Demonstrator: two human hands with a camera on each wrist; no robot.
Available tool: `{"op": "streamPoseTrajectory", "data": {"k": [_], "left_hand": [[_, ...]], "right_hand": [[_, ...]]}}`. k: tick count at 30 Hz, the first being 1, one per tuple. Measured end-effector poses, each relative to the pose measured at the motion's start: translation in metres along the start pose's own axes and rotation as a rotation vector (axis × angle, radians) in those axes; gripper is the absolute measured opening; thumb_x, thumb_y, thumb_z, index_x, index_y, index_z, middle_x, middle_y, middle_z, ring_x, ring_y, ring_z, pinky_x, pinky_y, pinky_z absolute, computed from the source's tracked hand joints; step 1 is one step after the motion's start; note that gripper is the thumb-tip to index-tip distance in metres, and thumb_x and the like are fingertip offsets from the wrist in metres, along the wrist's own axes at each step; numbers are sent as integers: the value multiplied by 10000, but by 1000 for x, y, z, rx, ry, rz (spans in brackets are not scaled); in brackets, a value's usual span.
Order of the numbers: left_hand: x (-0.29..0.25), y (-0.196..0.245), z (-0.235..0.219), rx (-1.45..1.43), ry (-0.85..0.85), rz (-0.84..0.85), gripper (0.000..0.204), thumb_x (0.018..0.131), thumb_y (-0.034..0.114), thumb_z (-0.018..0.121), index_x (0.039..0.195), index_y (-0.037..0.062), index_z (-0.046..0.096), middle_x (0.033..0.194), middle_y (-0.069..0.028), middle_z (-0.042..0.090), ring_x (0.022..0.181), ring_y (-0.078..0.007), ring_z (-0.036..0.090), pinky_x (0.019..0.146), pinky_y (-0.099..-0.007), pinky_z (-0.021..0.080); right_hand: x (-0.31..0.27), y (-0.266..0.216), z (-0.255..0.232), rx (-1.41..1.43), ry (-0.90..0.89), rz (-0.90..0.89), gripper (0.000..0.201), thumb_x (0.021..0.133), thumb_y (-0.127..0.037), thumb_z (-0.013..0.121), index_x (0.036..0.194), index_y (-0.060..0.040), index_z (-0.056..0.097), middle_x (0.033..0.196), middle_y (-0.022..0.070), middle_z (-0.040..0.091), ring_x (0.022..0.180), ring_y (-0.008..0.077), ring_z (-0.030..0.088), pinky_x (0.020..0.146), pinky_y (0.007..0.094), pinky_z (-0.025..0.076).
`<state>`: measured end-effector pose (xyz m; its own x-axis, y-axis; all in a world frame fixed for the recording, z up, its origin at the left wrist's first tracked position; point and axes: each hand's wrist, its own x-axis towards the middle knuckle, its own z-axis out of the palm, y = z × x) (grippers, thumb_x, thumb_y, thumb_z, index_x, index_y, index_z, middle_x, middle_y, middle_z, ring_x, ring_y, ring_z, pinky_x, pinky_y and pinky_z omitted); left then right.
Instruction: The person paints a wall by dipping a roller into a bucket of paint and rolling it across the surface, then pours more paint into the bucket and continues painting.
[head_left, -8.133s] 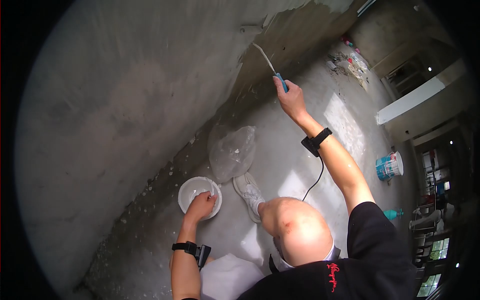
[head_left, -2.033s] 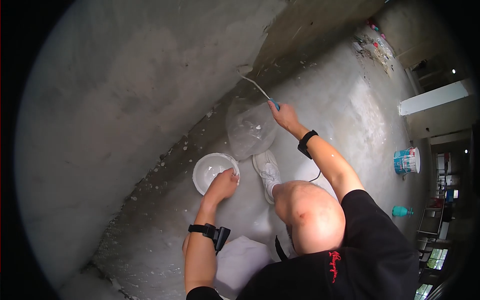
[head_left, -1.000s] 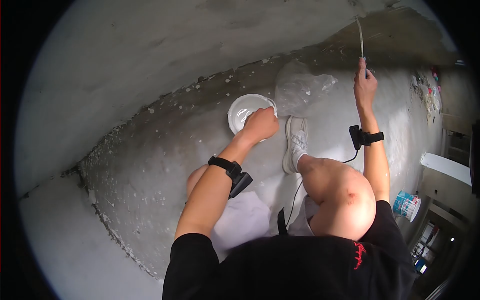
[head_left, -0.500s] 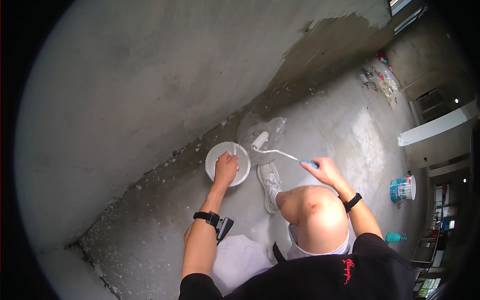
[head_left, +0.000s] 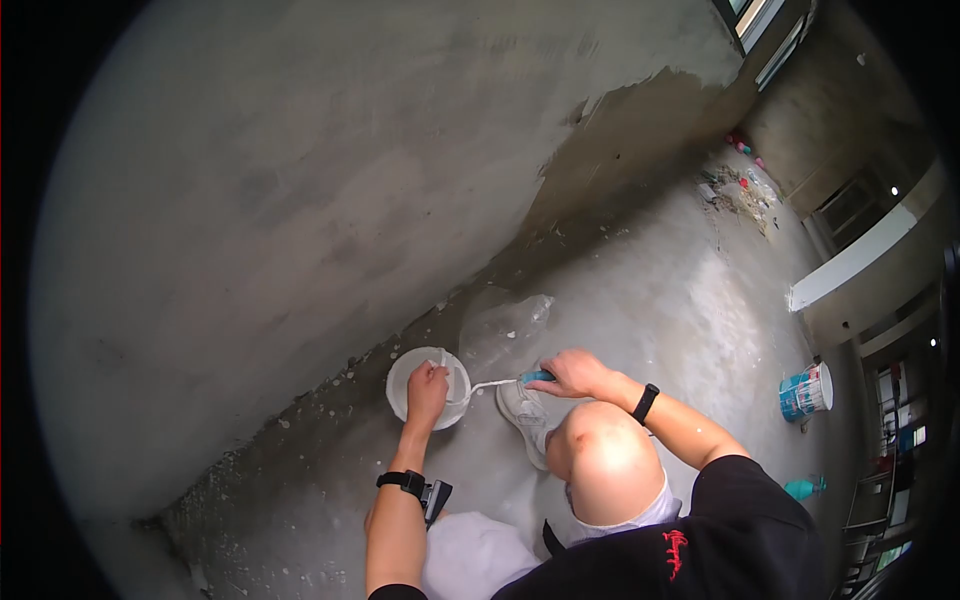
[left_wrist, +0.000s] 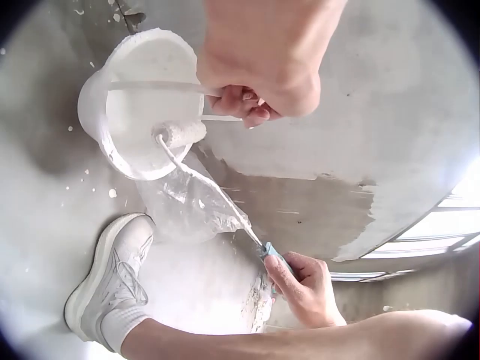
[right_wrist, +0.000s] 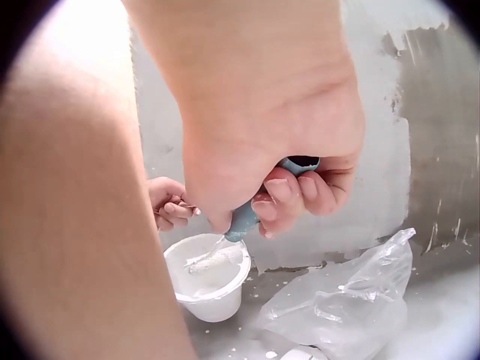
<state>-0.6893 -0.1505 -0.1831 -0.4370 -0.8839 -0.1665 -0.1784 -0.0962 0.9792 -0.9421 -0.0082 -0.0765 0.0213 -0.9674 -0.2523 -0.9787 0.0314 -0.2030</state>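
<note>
My left hand (head_left: 428, 395) grips the handle of a small white bucket (left_wrist: 91, 105) standing tilted near the wall. My right hand (head_left: 578, 374) holds a paint roller by its blue grip (head_left: 537, 377), fingers wrapped round it. In the left wrist view the roller's white sleeve (left_wrist: 185, 133) lies inside the bucket's mouth, and its bent, paint-coated rod (left_wrist: 206, 180) passes out over the rim. White paint coats the inside of the bucket. From the right wrist, the sleeve shows low in the bucket, below my right hand.
A clear plastic bag (head_left: 505, 330) lies beyond the bucket, beside a white shoe (head_left: 522, 415). The plastered wall (head_left: 300, 200) rises at the left, with a darker bare patch (head_left: 620, 150). A blue-and-white pail (head_left: 805, 392) and a teal bottle (head_left: 803, 488) stand at the right.
The roller has come down from the wall, over the plastic bag, and into the bucket. My right hand has moved left and nearer the bucket; my left hand stays at its handle.
</note>
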Motion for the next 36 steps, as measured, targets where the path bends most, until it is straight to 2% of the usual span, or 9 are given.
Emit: {"op": "streamPoseTrajectory", "data": {"k": [7, 13, 18, 21, 23, 26, 27, 29, 36], "left_hand": [[-2, 11, -7, 64, 88, -28, 225, 836, 166, 555, 775, -40, 622, 608, -148, 598, 560, -226, 586, 558, -373, 432], [-3, 21, -9, 67, 58, -24, 232, 835, 169, 555, 781, -47, 620, 612, -157, 602, 568, -247, 591, 563, -375, 436], [-1, 13, -2, 48, 80, -23, 212, 837, 157, 559, 758, -33, 612, 590, -131, 585, 533, -195, 558, 538, -361, 421], [-5, 20, -3, 44, 57, -21, 204, 838, 151, 561, 761, -31, 612, 592, -128, 586, 537, -188, 554, 540, -363, 419], [2, 10, -1, 60, 64, -12, 203, 840, 150, 561, 764, -32, 611, 590, -128, 584, 540, -188, 556, 540, -362, 419], [0, 11, 0, -19, 48, -86, 207, 842, 149, 562, 765, -38, 605, 587, -130, 581, 547, -199, 560, 548, -366, 420], [3, 2, 2, -43, 75, -34, 187, 850, 152, 577, 760, -2, 632, 567, -19, 535, 519, -86, 485, 485, -280, 351], [2, 8, -5, 55, 94, -8, 207, 844, 168, 579, 792, -23, 639, 586, -51, 573, 542, -123, 532, 518, -300, 390], [2, 26, -13, 41, 148, -132, 212, 837, 171, 583, 791, -27, 642, 599, -47, 572, 548, -115, 514, 529, -289, 376]], "right_hand": [[46, -18, -3, -206, -36, -318, 578, 892, -585, 538, 733, -39, 640, 621, 194, 618, 612, 412, 611, 583, 495, 491], [86, -39, 8, -314, -133, -352, 480, 848, -495, 619, 751, -28, 672, 658, 180, 648, 650, 388, 649, 642, 470, 531], [124, -40, 20, -363, -223, -395, 410, 819, -446, 667, 824, -37, 699, 751, 153, 691, 724, 353, 683, 653, 450, 538], [131, -51, 16, -433, -209, -449, 358, 831, -419, 666, 857, -62, 657, 696, 127, 668, 675, 338, 675, 597, 432, 520], [131, -58, 20, -567, -179, -499, 251, 824, -326, 653, 878, -82, 668, 710, 90, 681, 684, 283, 689, 566, 386, 502], [123, -71, 30, -646, -129, -405, 134, 800, -209, 628, 862, -140, 725, 802, 55, 724, 773, 241, 713, 618, 344, 510], [121, -70, 38, -581, -84, -412, 145, 786, -165, 604, 871, -132, 717, 800, 53, 723, 762, 244, 711, 620, 353, 508], [112, -72, 46, -499, -4, -390, 120, 785, -138, 583, 862, -85, 658, 753, 75, 700, 718, 250, 697, 602, 369, 508], [87, -53, 57, -330, 53, -360, 255, 893, -289, 601, 883, -35, 585, 748, 145, 664, 694, 324, 674, 618, 424, 521]]}}
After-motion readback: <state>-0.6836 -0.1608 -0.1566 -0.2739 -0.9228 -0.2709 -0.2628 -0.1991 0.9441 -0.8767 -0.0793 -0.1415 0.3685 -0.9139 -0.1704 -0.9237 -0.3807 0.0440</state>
